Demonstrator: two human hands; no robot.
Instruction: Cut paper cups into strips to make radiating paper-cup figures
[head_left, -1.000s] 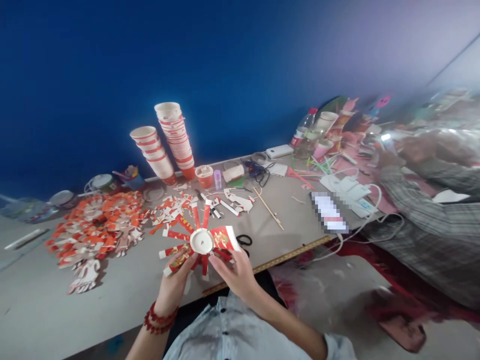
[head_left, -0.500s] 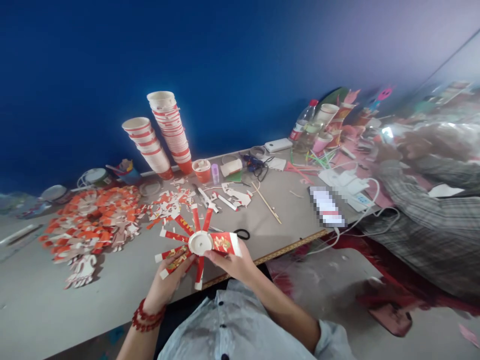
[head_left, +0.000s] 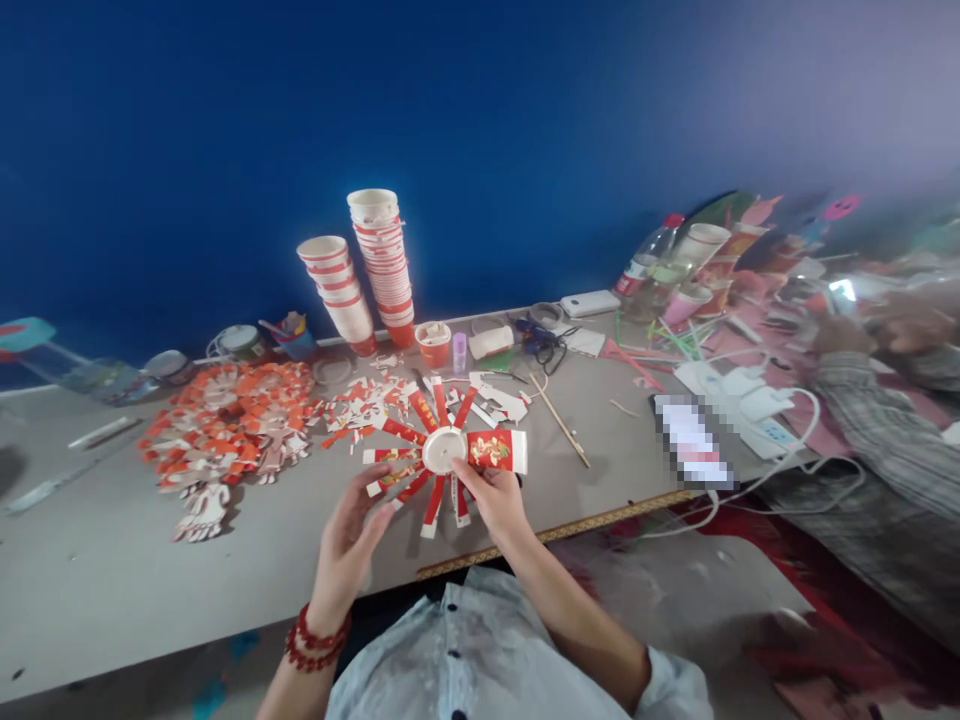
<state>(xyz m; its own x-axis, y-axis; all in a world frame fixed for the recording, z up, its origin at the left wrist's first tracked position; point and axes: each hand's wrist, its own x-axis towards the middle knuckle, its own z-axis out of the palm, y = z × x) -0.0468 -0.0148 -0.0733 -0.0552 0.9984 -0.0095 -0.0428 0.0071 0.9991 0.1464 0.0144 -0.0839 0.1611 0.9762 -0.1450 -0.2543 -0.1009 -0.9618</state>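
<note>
A red paper cup (head_left: 444,450), cut into strips that spread out like spokes around its white round base, faces me above the table. My right hand (head_left: 491,497) grips it from the right, thumb on the base near its centre and the other fingers partly hidden behind the wide uncut section. At the left side of the cup, my left hand (head_left: 351,535) has its thumb and fingers apart. Its fingertips are close to the left strips; whether they touch is unclear. Red and white paper scraps (head_left: 367,405) lie just beyond the cup.
Cut-out figures (head_left: 225,420) are heaped on the left. Behind stand two tall cup stacks (head_left: 381,265) and a small cup (head_left: 433,345). A wooden stick (head_left: 561,420), phone (head_left: 694,440) and power strip (head_left: 739,400) lie to the right. Another person's sleeve (head_left: 870,420) is farther right.
My left hand has released the strips and drawn back with its fingers spreading. The cup appears turned a little, still in my right hand. The camera view has swung left.
</note>
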